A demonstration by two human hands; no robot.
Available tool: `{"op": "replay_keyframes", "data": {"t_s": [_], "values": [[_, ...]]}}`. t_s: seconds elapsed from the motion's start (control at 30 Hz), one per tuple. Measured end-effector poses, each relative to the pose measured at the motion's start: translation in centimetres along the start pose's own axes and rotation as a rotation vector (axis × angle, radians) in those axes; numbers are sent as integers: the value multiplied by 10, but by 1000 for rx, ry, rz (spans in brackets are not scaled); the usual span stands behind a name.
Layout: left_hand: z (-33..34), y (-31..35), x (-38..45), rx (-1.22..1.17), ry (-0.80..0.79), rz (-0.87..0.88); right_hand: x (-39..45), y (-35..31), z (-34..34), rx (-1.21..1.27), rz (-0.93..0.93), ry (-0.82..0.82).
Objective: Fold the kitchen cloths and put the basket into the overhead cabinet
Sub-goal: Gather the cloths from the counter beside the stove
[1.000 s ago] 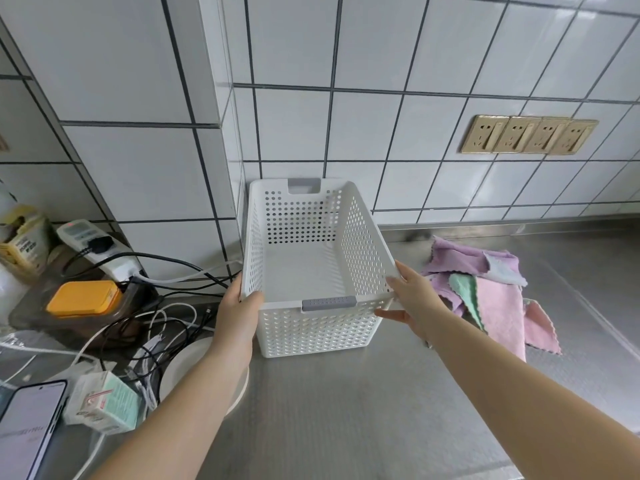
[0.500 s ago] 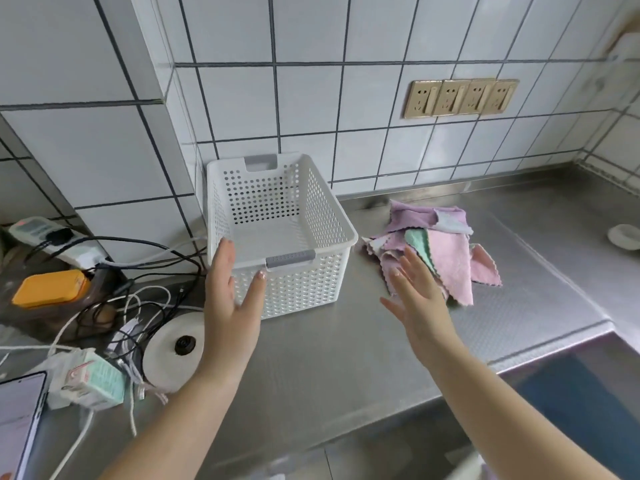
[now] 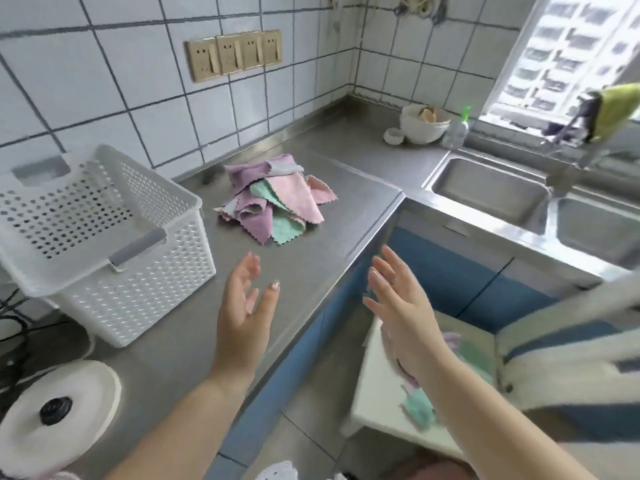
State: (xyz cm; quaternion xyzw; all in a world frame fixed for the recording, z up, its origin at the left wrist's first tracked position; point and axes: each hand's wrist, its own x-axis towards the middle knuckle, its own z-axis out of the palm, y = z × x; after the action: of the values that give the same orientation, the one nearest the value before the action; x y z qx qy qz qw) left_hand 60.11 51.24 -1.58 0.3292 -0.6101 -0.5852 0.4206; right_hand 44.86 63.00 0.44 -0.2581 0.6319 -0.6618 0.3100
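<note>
A white perforated plastic basket (image 3: 145, 271) with grey handles stands empty on the steel counter at the left. To its right lies a loose pile of kitchen cloths (image 3: 277, 199) in purple, pink and mint green, unfolded. My left hand (image 3: 247, 306) hovers open over the counter's front, between basket and pile, holding nothing. My right hand (image 3: 398, 299) is open too, past the counter's edge and above the floor, palm turned toward the left hand. Both hands are apart from the basket and the cloths.
A steel double sink (image 3: 491, 195) and tap sit at the right, with a white bowl (image 3: 424, 123) and a bottle (image 3: 456, 131) behind. A white round lid (image 3: 55, 414) and black cables lie at lower left. Below, a white stool (image 3: 384, 403) carries more cloths. Wall sockets (image 3: 235, 53) are above.
Both hands let go of the basket and drew back toward me, fingers spread. My view swung right, so the basket now sits at the left and the sink has come into sight.
</note>
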Motion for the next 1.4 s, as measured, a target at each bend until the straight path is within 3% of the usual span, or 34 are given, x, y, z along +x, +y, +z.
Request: {"op": "replay_keyframes", "data": {"t_s": [0.5, 0.8, 1.07, 1.4], "values": [[121, -3, -153, -41, -853, -140, -259, 26, -123, 21, 71, 715], [243, 10, -309, 16, -1206, -133, -415, 27, -230, 160, 39, 1047], [349, 38, -459, 4, -1351, -241, -533, 22, -359, 122, 42, 1183], [453, 45, -508, 125, -1377, -250, -554, 16, -478, 133, 21, 1213]]}}
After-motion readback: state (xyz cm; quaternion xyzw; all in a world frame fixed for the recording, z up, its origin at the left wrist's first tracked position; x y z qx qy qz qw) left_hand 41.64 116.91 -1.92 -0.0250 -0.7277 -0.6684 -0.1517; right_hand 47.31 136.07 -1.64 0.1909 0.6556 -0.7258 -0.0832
